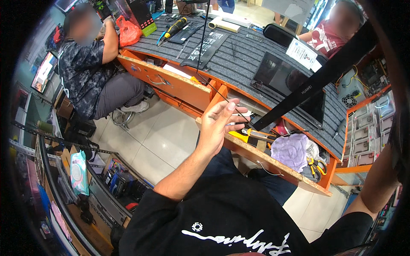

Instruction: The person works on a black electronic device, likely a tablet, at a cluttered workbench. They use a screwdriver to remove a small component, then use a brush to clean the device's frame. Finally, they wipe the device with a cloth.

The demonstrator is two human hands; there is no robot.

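A thin black laptop screen bezel is held up over the workbench, its wide strip slanting from the upper right down to the open drawer. My left hand pinches a narrow side of the bezel between thumb and fingers, above the drawer's edge. At the right rim my right forearm reaches up; the hand is lost in a dark, close shape, so its fingers do not show. Behind the bezel, a dark laptop screen panel lies on the bench mat.
Below my left hand, the open drawer holds a purple cloth and yellow-black pliers. Another open drawer juts out left. The bench carries a flat battery and a screwdriver. Two people sit around it.
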